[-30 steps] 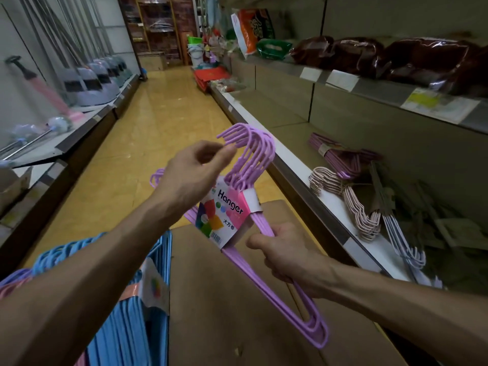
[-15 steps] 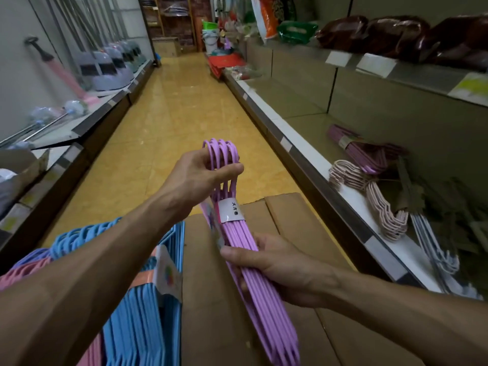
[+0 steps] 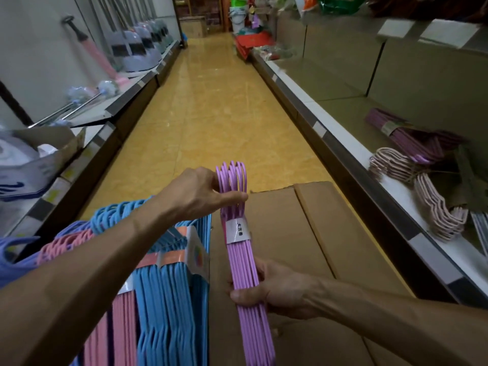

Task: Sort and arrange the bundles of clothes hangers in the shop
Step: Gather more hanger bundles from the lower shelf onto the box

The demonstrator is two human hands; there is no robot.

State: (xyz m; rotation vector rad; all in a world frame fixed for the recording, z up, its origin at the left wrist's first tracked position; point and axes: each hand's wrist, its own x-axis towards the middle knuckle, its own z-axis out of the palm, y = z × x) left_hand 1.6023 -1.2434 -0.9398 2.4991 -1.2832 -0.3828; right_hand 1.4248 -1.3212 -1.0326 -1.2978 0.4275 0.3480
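since a second ago the purple hanger bundle (image 3: pixel 241 249) has been turned from showing its broad printed label to standing edge-on, so that now only the narrow white paper band (image 3: pixel 237 230) with small dark characters faces the camera; half a second ago it was already nearly edge-on, and it is now straighter and nearer the middle of the view. the characters on the band are too small to read. the near end of the bundle runs off the bottom edge, and both forearms are cut off by the frame. the fingers of the left hand (image 3: pixel 196 192) are mostly hidden behind the hooks, with only the thumb showing across them; it pinches the bundle just below the hook tops. the right hand (image 3: pixel 274 287) grips the straight bars nearer the camera, thumb laid over the front and fingers curled behind. the bundle sits between the two hands, held above a brown cardboard box (image 3: pixel 287 233), whose near part is hidden by the right arm. to the left, blue hanger bundles (image 3: pixel 169 286) and pink hanger bundles (image 3: pixel 116 326) stand packed together, partly covered by the left arm. on the right shelf (image 3: pixel 343 128) lie a darker purple bundle (image 3: pixel 406 136) and pale pink hangers (image 3: pixel 435 204), dim and blurred.
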